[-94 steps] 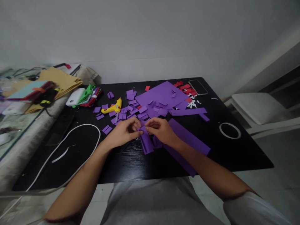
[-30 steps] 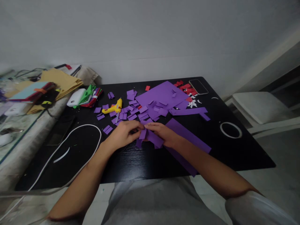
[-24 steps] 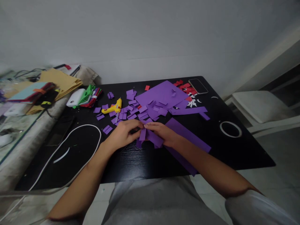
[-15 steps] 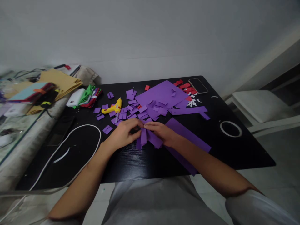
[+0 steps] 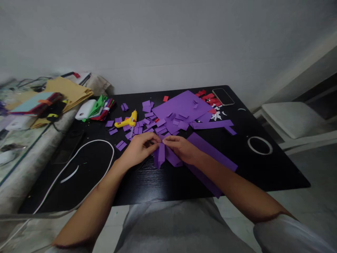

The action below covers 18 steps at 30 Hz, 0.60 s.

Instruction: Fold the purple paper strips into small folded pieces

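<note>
Both my hands meet over the front middle of the black table, holding a folded purple paper strip (image 5: 161, 153) that hangs down in pleats. My left hand (image 5: 139, 147) pinches its upper end between thumb and fingers. Close beside it, my right hand (image 5: 183, 147) pinches the same paper, its fingertips nearly touching the left ones. Part of the paper lies hidden behind the fingers. Just beyond the hands spread several small folded purple paper pieces (image 5: 160, 122). A yellow hot glue gun (image 5: 126, 122) lies among them on the left. Under my right forearm rests a purple paper sheet (image 5: 207, 154).
A large purple sheet (image 5: 179, 105) lies at the back, near red scraps (image 5: 212, 99) and a phone (image 5: 223, 96). A roll of tape (image 5: 259, 145) is at right. A white cable (image 5: 112, 149) loops on the left, before a green paper bundle (image 5: 98, 106). A white chair (image 5: 284, 117) stands right.
The folded purple paper has turned slightly in my fingers, and its hanging folds sit a little differently. My hands stay in nearly the same place; the rest of the table is unchanged.
</note>
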### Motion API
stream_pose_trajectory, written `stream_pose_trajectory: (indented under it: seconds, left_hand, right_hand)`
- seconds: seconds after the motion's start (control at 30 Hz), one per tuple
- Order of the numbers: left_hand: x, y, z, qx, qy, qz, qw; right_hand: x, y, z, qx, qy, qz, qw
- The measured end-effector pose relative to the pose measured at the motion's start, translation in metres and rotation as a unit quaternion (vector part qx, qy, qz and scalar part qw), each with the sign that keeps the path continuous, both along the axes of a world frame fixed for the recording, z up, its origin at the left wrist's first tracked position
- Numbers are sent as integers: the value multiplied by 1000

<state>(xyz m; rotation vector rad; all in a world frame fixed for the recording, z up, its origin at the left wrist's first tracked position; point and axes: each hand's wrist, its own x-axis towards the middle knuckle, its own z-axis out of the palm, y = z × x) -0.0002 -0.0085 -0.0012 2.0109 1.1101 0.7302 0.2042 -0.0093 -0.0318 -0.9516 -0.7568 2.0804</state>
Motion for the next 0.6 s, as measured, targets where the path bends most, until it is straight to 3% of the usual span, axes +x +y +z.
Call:
stream_pose_trajectory:
  seconds: [0.13, 0.27, 0.33, 0.43, 0.6]
  left_hand:
    - [-2, 0, -1, -50, -22, 18, 998]
    - [-3, 1, -1, -67, -25, 13, 997]
    - [-3, 2, 0, -63, -21, 5, 998]
    - [-4, 3, 2, -52, -8, -7, 999]
    - [-3, 2, 6, -45, 18, -43, 998]
  right_hand:
    - [1, 0, -3, 34, -39, 13, 999]
    - [4, 1, 0, 187, -118, -12, 975]
    - [7, 1, 4, 294, -143, -19, 945]
    - [14, 1, 11, 430, -168, 29, 887]
    - [21, 2, 15, 564, -244, 61, 787]
